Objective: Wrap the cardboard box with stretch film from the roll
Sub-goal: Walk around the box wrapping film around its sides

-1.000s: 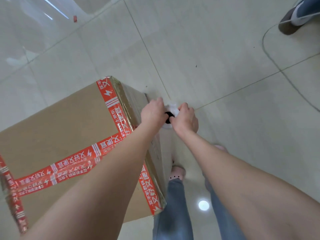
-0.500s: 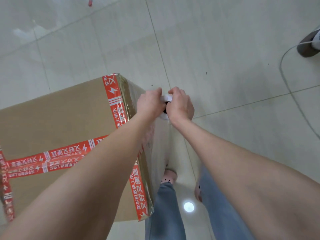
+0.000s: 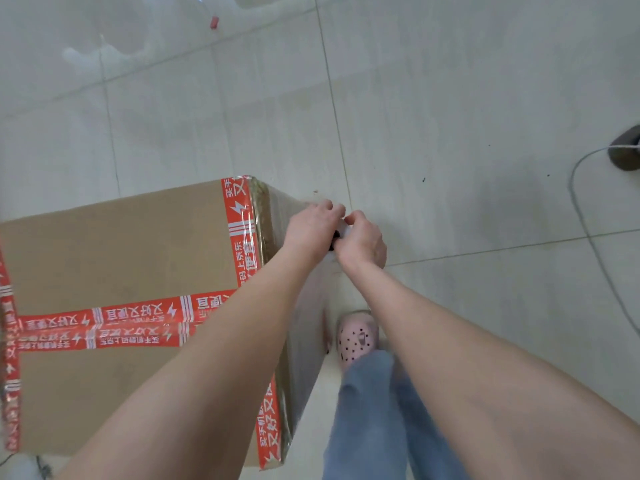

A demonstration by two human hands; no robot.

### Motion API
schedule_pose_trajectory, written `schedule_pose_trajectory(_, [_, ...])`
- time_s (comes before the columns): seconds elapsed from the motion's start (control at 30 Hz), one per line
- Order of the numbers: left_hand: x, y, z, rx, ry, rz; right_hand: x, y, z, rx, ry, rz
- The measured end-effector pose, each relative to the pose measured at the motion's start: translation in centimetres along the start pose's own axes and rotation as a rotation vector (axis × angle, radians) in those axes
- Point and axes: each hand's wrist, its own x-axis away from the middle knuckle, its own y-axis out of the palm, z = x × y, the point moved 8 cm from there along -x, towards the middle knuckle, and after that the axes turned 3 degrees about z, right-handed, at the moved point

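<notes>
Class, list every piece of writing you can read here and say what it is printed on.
"又好又便宜": white print on the red tape across the box top, upside down.
"上京东": same tape, along the box's right edge.
"买手机": small line on that tape; the characters after it are blurred.
No other readable text.

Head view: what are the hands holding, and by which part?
The left hand and right hand both grip the film roll at its top end, one on each side, beside the cardboard box.
</notes>
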Motion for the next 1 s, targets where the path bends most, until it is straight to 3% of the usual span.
schedule_pose_trajectory(0.27, [-3.1, -1.5, -1.0, -0.146, 0.101, -0.038, -1.6, -0.2, -2.0, 0.048, -0.011, 0.019])
schedule_pose_trajectory(0.53, [-5.8, -3.8, -5.5, -0.223, -0.030, -0.016, -3.3, -0.3, -8.6, 0.195, -0.373, 0.059])
schedule_pose_trajectory(0.6, [-6.4, -4.4, -6.5, -0.265, -0.053, -0.029, -3.9, 0.0, -8.9, 0.236, -0.306, 0.057])
schedule_pose_trajectory(0.73, [-6.6, -4.5, -6.8, -0.230, -0.019, -0.073, -4.9, 0.2, -7.1, 0.151, 0.024, 0.044])
schedule_pose_trajectory(0.9, [-7.2, -4.4, -4.2, -0.138, 0.146, -0.038, -5.3, 0.2, -7.7, 0.144, -0.027, 0.107])
schedule_pose_trajectory(1.0, [-8.0, -4.6, -4.9, -0.132, 0.140, -0.007, -5.7, 0.0, -9.2, 0.212, -0.116, 0.137])
